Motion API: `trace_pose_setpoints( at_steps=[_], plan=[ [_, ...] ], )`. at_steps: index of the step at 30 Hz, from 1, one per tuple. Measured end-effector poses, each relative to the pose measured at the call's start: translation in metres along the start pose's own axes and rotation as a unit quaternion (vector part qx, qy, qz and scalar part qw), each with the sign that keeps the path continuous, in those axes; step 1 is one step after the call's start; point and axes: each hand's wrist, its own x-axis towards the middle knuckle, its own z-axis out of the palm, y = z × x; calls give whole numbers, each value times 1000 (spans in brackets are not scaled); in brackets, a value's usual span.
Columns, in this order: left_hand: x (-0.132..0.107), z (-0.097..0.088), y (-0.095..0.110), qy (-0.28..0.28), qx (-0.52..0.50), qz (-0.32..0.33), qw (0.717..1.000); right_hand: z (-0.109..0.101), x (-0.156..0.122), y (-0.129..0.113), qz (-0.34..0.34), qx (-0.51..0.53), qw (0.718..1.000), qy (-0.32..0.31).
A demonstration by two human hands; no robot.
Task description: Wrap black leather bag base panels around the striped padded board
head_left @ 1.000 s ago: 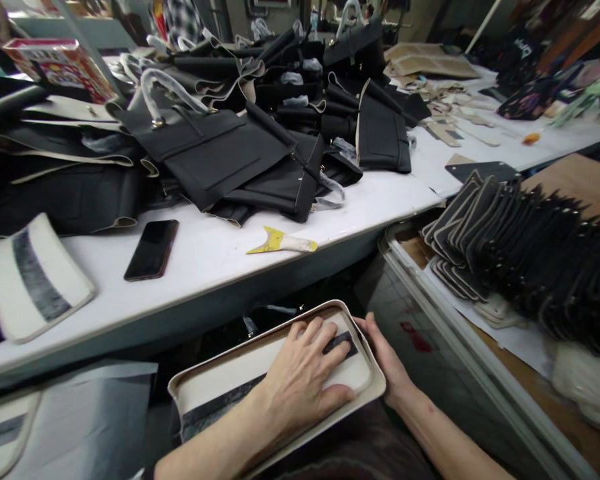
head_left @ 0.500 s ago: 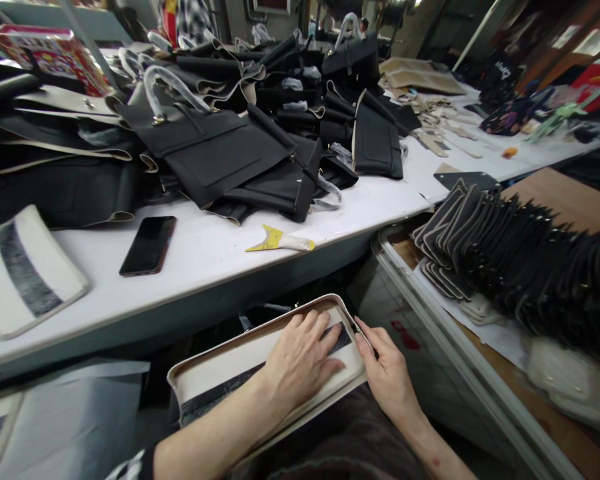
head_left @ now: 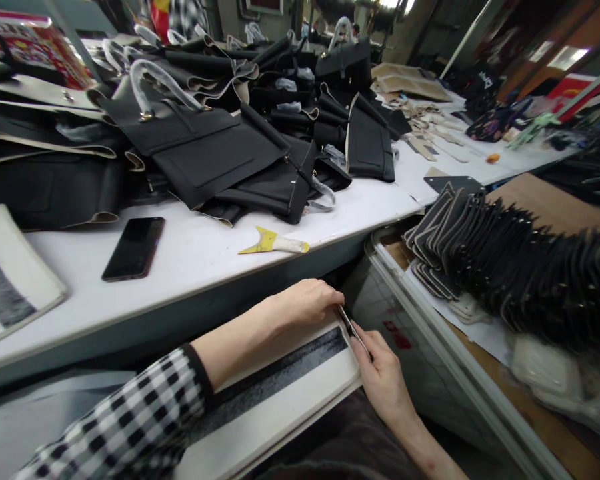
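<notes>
Left hand hides the panel edge's fold.

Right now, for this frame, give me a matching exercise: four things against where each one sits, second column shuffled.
Things:
1. phone
2. yellow scraper
3. cream panel with a dark stripe
4. row of black pieces

Places:
A. on the person's lap, under both hands
B. on the lower surface at the right
C. flat on the white table, left of centre
D. near the white table's front edge, below the black bags

Pairs: 1-C, 2-D, 3-A, 4-B
</notes>
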Motion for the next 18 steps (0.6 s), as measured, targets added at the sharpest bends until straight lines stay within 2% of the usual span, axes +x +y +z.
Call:
trace_pose_setpoints(
  at_steps=[4,11,15,18],
  plan=[
    [5,1,-12,-17,-50,-24,998,1,3,0,3,-3,1000,-9],
    [8,8,-7,-6,-74,-56,996,5,2,-1,6,1,1000,-4],
    [6,12,2,52,-62,-6,997,6,1,-4,-2,0,1000,15],
    [5,15,5,40,-39,11,998,7,0,-5,-10,9,999,32]
  ],
)
